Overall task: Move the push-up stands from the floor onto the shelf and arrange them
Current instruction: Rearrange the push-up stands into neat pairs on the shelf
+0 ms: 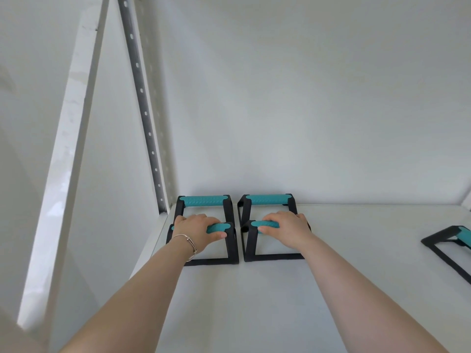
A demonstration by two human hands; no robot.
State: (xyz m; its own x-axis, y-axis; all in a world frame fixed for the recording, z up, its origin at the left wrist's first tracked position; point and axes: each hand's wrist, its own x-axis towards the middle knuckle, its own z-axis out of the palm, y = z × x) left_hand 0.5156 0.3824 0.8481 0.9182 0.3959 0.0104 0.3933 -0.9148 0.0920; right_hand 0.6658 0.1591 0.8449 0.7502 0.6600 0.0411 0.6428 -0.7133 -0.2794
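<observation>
Black push-up stands with teal grips stand on the white shelf [280,289]. My left hand [196,230] is closed around the grip of the front left stand [216,261]. My right hand [288,226] is closed around the grip of the front right stand [270,257]. Both front stands rest on the shelf, side by side and almost touching. Behind them, near the back wall, stand a rear left stand [204,201] and a rear right stand [266,200]. My hands hide most of the two front grips.
Another stand [451,240] sits at the shelf's right edge, partly cut off by the frame. A perforated metal upright [142,98] runs up at the shelf's back left corner, with a white post [68,149] further left. The back wall is close behind the rear stands.
</observation>
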